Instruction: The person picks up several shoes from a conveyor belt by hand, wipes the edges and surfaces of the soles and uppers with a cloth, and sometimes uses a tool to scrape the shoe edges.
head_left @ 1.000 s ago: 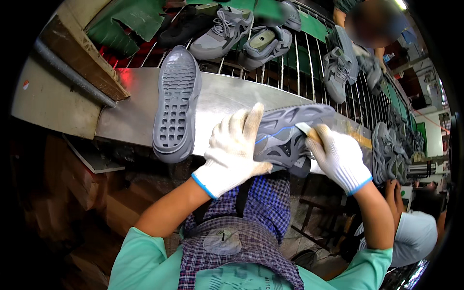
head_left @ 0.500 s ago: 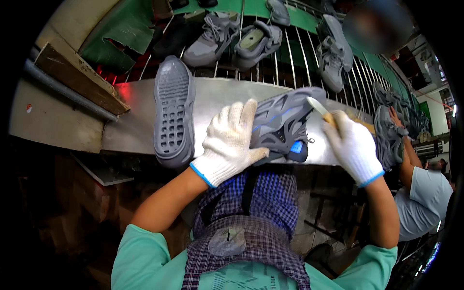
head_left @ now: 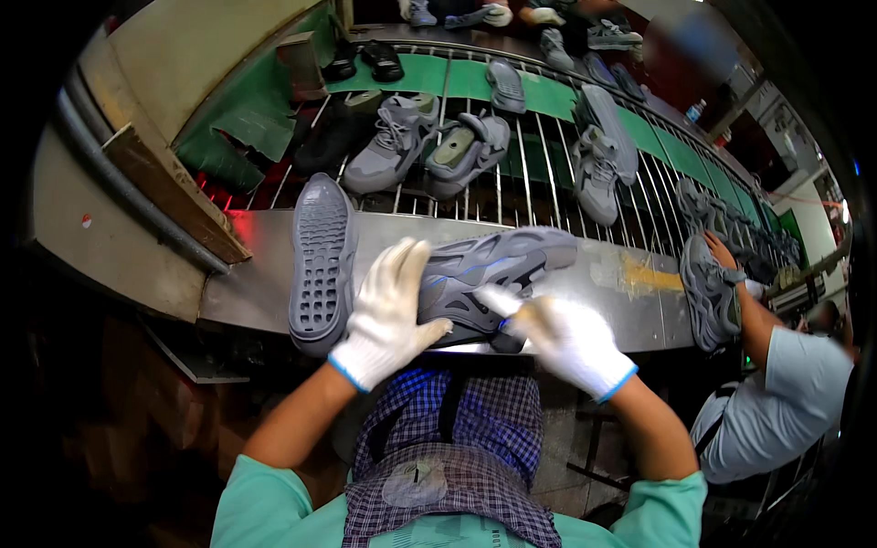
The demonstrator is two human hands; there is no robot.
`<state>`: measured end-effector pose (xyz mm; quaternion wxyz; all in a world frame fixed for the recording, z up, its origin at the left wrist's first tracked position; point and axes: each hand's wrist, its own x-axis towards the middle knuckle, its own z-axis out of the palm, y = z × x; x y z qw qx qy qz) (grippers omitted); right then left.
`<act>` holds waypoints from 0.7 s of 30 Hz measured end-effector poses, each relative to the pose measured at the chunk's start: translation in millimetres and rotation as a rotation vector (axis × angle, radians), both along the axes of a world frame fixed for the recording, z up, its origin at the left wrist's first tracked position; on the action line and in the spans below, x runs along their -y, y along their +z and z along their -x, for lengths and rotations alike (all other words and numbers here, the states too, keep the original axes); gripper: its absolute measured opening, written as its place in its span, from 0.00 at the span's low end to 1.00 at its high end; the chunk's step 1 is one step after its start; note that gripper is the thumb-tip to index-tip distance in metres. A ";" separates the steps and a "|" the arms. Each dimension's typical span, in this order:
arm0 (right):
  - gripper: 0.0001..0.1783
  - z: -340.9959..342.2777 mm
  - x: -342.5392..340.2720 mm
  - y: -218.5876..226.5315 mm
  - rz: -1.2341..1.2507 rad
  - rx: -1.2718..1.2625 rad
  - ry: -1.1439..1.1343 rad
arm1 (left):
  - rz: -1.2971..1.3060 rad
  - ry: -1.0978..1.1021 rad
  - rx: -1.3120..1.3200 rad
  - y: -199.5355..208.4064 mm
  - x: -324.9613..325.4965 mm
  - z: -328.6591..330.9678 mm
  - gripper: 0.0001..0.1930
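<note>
A grey sports shoe [head_left: 498,265] lies on its side on the metal ledge in front of me, its toe to the right. My left hand [head_left: 388,306], in a white knitted glove, grips its heel end, the fingers stretched over it and the thumb on the near side. In my right hand [head_left: 571,342], gloved alike, is a small brush [head_left: 498,300] with a yellowish handle and a white head. Its head is at the shoe's upper side; blur hides whether they touch. To the left a loose grey sole [head_left: 322,260] lies with its gridded inner side up.
Beyond the ledge [head_left: 594,310] runs a rack of metal rods [head_left: 539,173] carrying several grey shoes [head_left: 393,146] and a black pair [head_left: 379,62]. A board and pipe [head_left: 151,219] border the left. At the right a co-worker's arm [head_left: 758,320] reaches to another shoe [head_left: 708,288].
My right hand has moved left and inward with the brush, from beyond the toe to the shoe's upper. The left hand stays at the heel. The view has shifted, showing more of the rack.
</note>
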<state>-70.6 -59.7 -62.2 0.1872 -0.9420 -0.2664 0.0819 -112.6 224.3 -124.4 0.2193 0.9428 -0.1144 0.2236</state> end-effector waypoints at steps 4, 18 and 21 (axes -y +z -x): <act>0.29 -28.7 113.9 -70.8 0.280 0.168 -0.569 | 0.387 0.216 -0.124 -50.8 17.8 52.6 0.58; 0.43 -96.3 -3.8 -12.3 -0.651 0.033 -0.027 | 0.739 0.180 -0.113 88.5 20.1 -37.7 0.47; 0.33 -106.4 -62.1 71.5 -0.861 0.212 -0.076 | 0.631 0.151 0.060 119.1 44.1 -40.5 0.43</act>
